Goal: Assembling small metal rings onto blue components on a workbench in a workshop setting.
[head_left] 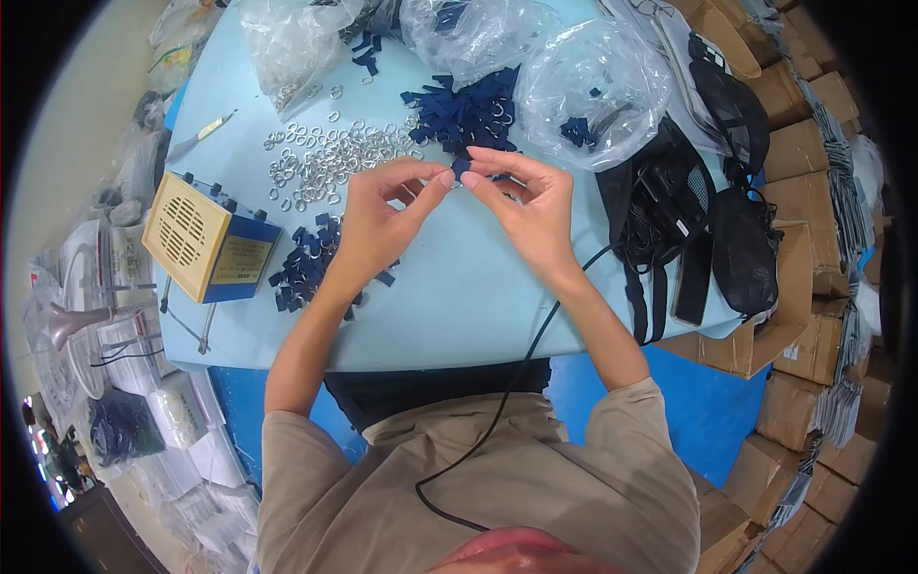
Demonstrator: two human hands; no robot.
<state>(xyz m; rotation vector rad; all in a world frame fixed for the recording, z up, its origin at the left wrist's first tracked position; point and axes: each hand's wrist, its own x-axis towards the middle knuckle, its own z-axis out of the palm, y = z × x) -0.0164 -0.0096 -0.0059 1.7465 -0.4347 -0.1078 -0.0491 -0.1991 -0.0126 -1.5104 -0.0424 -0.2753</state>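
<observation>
A small navy webbing piece is pinched between the fingertips of the left hand and the right hand, which are brought together above the light blue table. Just beyond the grip, a scatter of metal rings and a heap of navy webbing pieces are seen.

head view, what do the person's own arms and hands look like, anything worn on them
Both forearms are bare, with short beige sleeves ending above the elbows. The left hand and right hand wear no gloves; no rings or watch show. A thin black cable runs alongside the right forearm.
</observation>
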